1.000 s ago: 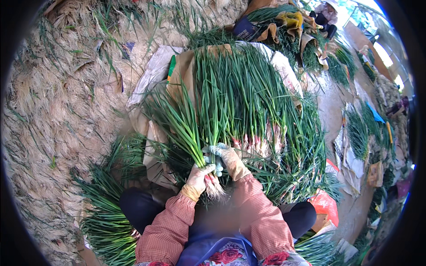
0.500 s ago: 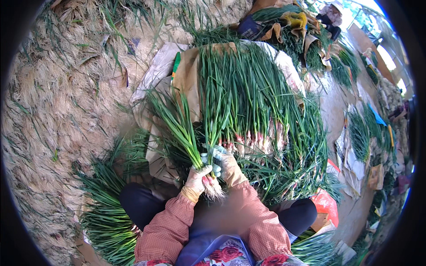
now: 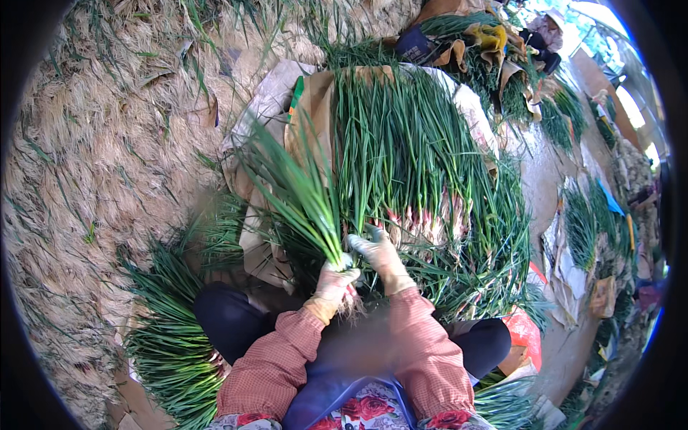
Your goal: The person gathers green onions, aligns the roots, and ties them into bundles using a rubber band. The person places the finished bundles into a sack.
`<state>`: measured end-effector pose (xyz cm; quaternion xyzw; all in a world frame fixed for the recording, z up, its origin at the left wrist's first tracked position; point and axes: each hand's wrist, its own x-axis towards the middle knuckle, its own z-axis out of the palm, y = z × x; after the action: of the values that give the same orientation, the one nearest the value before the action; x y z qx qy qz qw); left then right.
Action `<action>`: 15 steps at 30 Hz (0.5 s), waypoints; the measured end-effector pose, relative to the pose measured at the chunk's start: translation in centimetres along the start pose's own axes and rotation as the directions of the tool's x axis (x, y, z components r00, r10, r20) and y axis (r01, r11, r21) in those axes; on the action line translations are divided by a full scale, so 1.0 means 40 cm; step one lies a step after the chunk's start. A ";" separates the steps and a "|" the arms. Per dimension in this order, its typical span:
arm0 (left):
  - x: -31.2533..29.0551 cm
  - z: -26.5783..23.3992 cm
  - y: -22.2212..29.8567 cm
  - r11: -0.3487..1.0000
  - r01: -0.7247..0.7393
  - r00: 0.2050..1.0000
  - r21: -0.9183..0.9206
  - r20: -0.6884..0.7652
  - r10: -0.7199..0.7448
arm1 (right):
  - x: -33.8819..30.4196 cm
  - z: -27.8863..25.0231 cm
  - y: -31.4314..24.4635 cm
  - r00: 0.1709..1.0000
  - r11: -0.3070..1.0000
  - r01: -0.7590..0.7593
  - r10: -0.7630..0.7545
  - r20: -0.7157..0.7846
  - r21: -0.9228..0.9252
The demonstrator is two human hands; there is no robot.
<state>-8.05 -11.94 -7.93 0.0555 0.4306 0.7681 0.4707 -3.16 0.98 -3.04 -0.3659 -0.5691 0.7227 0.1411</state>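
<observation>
My left hand, in a pale glove, is closed around a bunch of spring onions. Their long green leaves fan up and to the left, and the pinkish-white bases and roots hang below the fist. Just right of it, my gloved right hand has its fingers apart, with nothing visible in them. Its fingertips are close to the lower left edge of a large spread of spring onions, whose pink bases and pale roots point towards me.
Brown and white sheeting lies under the spread. More spring onions are piled by my left knee, and a red bag is by my right. Pale root litter covers the left ground. A person sits at the far right.
The left hand has shifted slightly right with its bunch, whose leaves are blurred by motion. The right hand has moved slightly right, away from the bunch, and its fingers have spread.
</observation>
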 end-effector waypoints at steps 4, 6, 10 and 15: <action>0.006 0.006 -0.017 0.995 0.002 0.995 0.102 -0.100 0.008 | 0.003 0.059 -0.002 0.953 0.758 -0.005 -0.195 -0.233 -0.652; 0.011 -0.003 -0.012 0.998 0.047 0.994 0.028 -0.105 -0.044 | -0.011 0.045 0.047 0.931 0.894 0.115 -0.249 -0.266 -0.432; 0.003 0.019 0.022 0.989 0.143 0.975 0.032 -0.175 -0.135 | -0.026 0.043 0.016 0.967 0.780 0.066 0.104 -0.233 0.623; -0.052 0.096 0.185 0.977 0.064 0.998 -0.203 0.038 -0.058 | 0.039 -0.063 -0.083 0.957 0.496 0.220 0.056 -0.284 0.840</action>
<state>-10.04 -12.58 0.40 0.0059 0.3434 0.7924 0.5042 -3.20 4.81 -0.77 -0.3145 -0.1228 0.8440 0.4167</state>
